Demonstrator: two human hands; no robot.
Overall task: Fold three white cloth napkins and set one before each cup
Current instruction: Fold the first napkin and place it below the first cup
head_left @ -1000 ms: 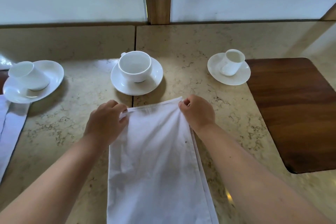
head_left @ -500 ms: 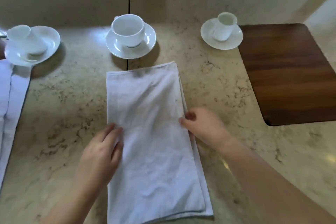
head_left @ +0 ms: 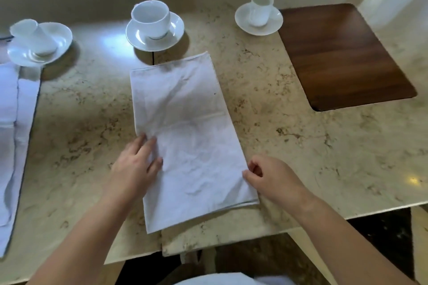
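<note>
Head view: I see a long folded white cloth napkin (head_left: 187, 136) lying flat on the beige marble tabletop (head_left: 301, 146), its far edge just below the middle white cup on its white saucer (head_left: 154, 24). My left hand (head_left: 136, 164) rests on the napkin's left edge, fingers straight and flat. My right hand (head_left: 271, 176) is at the napkin's right edge, fingers curled; looks like a pinch on the hem, though blur makes that unsure. Another white napkin (head_left: 14, 122) lies at the far left below the tilted left white cup on a saucer (head_left: 37, 40). The small right white cup on a saucer (head_left: 259, 15) sits beside a dark brown wooden mat (head_left: 342, 58)
</note>
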